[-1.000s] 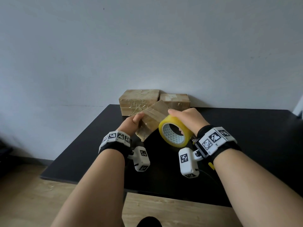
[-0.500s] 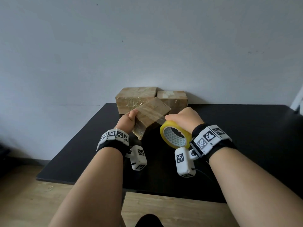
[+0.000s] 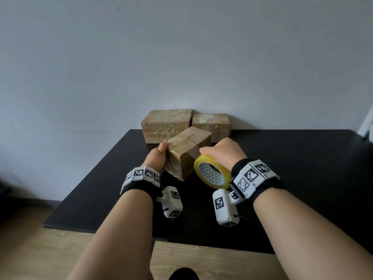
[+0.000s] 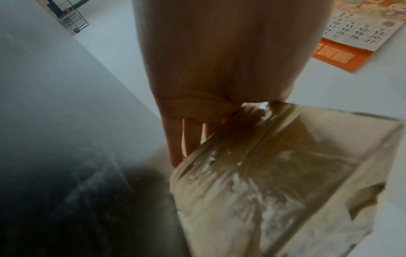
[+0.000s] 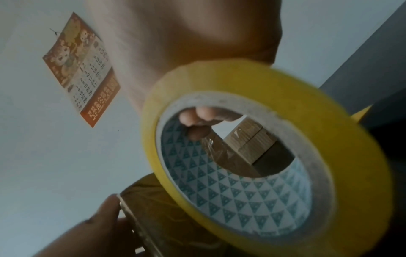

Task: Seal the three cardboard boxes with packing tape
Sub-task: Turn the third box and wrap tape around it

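- Head view: my left hand (image 3: 156,158) grips the box (image 3: 186,152), thumb on its top edge and fingers round the far side, tilting it up over the middle of the surface (image 3: 302,168), toward the back edge. My right hand (image 3: 222,151) grips the tape roll (image 3: 212,174), which is just beside the box's right end. Two more boxes (image 3: 167,125) sit at the back edge against the wall; they look already taped.
- Left wrist view: my fingers (image 4: 175,139) lie along the side of the box (image 4: 274,173). Its face is glossy with wrinkled tape, so I judge it slick under my grip; holding by the stiff cardboard corners should be surer. It lifts one-handed, so probably light.
- Right wrist view: my fingertips (image 5: 197,118) hook through the core of the roll (image 5: 252,156), thumb outside, I judge. The roll is rigid, and the core is the place to hold it. The film looks thin and likely to crease or stick to itself if it goes slack.
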{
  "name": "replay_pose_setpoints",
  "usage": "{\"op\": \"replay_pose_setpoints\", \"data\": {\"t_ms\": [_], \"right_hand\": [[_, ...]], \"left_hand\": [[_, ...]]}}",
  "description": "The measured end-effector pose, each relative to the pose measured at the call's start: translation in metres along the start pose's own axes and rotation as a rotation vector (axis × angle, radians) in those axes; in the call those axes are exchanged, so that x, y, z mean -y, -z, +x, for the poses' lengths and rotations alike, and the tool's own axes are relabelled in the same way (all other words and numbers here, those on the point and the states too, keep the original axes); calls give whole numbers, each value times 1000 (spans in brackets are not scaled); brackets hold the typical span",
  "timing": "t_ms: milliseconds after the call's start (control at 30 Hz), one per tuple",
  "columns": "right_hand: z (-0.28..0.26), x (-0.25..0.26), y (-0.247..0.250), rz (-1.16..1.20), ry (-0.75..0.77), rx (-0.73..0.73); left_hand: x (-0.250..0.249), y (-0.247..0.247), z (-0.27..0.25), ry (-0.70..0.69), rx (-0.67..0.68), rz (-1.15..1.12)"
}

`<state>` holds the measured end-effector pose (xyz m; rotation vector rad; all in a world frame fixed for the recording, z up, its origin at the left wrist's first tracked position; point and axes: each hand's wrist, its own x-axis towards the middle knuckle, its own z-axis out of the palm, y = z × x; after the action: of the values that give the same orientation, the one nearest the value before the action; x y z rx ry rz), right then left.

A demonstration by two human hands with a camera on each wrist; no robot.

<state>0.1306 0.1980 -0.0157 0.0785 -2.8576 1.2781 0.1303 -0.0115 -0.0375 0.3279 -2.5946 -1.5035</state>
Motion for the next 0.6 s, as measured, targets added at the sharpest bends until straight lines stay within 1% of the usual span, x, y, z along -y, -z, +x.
{"op": "replay_pose_setpoints", "data": {"t_ms": [100,167,233,267,467,500,600], "right_hand": [[-3,-1,-4,-22,-2,8],[-5,-1,-5,-36,-6,3],[-6,1,-6,-45,-9,-2],[-7,2,-6,-47,-10,-3],[-7,4,-8,-64,-23,-7],[-6,4,-9,-66,-25,-4],[-4,6,-12,-70,-35,2]], "left_hand": [[-13,2,-7,-72,-69,3],[-19,1,-6,-173,-156,44],[-25,0,-8,-319,-249,213],[-27,0,-9,-374,-271,301],[-36,-7,-21,-427,-214,560],[-34,-10,-22,-437,-182,592],[-18,-17,-14,-431,-17,692]]}}
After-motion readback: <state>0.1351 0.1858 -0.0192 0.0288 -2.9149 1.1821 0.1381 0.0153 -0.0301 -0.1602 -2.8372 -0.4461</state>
